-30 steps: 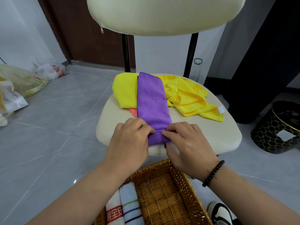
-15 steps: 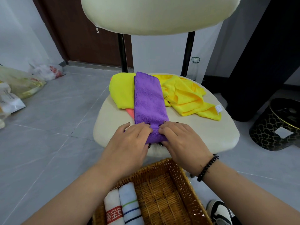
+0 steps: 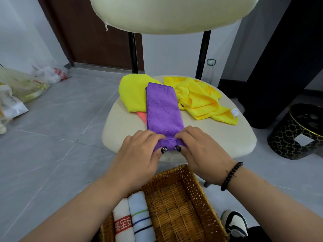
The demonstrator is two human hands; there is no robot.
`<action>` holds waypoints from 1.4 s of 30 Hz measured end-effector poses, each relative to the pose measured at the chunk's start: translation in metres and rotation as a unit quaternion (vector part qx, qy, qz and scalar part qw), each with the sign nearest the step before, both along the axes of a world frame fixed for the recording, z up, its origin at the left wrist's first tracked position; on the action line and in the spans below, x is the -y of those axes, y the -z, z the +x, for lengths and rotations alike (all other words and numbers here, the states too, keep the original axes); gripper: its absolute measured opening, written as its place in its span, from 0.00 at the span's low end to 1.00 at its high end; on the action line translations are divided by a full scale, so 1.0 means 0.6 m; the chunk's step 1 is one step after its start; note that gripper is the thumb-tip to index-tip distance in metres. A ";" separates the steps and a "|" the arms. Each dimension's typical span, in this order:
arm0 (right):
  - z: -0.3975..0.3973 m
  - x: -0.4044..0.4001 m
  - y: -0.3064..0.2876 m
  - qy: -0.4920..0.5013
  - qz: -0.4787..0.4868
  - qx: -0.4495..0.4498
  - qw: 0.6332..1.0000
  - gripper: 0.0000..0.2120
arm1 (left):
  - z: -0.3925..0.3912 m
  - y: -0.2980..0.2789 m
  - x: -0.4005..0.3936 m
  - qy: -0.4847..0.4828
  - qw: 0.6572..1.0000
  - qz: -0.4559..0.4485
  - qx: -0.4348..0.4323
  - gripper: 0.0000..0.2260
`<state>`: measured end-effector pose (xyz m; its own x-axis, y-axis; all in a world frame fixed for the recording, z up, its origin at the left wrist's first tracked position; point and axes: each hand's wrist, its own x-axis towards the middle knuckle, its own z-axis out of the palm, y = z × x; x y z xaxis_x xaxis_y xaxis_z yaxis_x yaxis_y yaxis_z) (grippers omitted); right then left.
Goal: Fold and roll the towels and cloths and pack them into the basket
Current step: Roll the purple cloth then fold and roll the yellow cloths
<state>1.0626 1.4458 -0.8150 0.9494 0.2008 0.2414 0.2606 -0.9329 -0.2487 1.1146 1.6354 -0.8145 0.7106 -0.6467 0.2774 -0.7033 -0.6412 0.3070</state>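
Yellow cloths [image 3: 201, 100] beside purple towel [image 3: 162, 109]

Black bead bracelet [image 3: 231, 175], dark, perhaps glittery, nails.

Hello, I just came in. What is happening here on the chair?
A person is rolling a purple cloth on the chair seat. Both the left hand and the right hand grip its near end, which is already curled into a roll. Yellow cloths wait behind. The wicker basket below holds two rolled towels.
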 end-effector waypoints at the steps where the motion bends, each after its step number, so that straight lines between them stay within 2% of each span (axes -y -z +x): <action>1: 0.001 -0.001 -0.002 0.006 0.013 -0.010 1.000 0.20 | 0.000 0.001 0.000 -0.009 1.000 -0.012 -0.020 0.19; 5: 0.006 -0.007 -0.010 0.034 0.052 -0.044 0.997 0.22 | 0.003 0.004 0.006 -0.035 0.993 -0.067 -0.095 0.21; 11: 0.023 -0.021 -0.014 0.097 0.098 -0.067 0.988 0.14 | 0.015 -0.002 0.017 -0.115 0.972 -0.132 -0.160 0.08; 14: 0.030 -0.025 -0.015 0.127 0.121 -0.052 0.983 0.11 | 0.022 -0.007 0.025 -0.150 0.963 -0.148 -0.168 0.07; 18: 0.036 -0.027 -0.005 0.143 0.115 0.024 0.983 0.12 | 0.025 -0.010 0.033 -0.170 0.965 -0.130 -0.150 0.07; 20: 0.040 -0.026 0.001 0.125 0.091 0.083 0.984 0.09 | 0.026 -0.014 0.034 -0.177 0.973 -0.089 -0.120 0.08; 22: 0.042 -0.025 0.003 0.094 0.050 0.122 0.987 0.07 | 0.031 -0.015 0.032 -0.181 0.979 -0.051 -0.084 0.10; 26: 0.040 -0.024 0.009 0.030 -0.050 0.149 0.987 0.07 | 0.040 -0.015 0.028 -0.128 0.990 -0.062 0.000 0.05; 29: 0.032 -0.022 0.004 0.015 -0.041 0.146 0.988 0.12 | 0.039 -0.010 0.026 -0.056 0.995 -0.030 0.079 0.07; 32: 0.020 -0.021 0.008 0.007 -0.034 0.118 0.992 0.18 | 0.034 -0.010 0.021 -0.023 0.992 -0.027 0.120 0.08; 35: 0.013 -0.014 0.019 -0.004 -0.034 0.078 0.996 0.24 | 0.027 -0.006 0.015 -0.012 0.995 -0.002 0.103 0.14; 38: 0.014 -0.008 0.019 -0.015 0.004 0.050 0.999 0.23 | 0.019 0.005 0.011 -0.002 0.997 0.053 0.061 0.23; 42: 0.013 -0.008 0.014 -0.014 0.025 0.034 0.999 0.20 | 0.016 0.005 0.007 -0.003 0.997 0.065 0.052 0.20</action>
<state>1.0706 1.4507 -0.8237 0.9248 0.2121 0.3159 0.3034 -0.9119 -0.2762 1.1245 1.6314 -0.8178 0.6865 -0.6774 0.2643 -0.7229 -0.6752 0.1470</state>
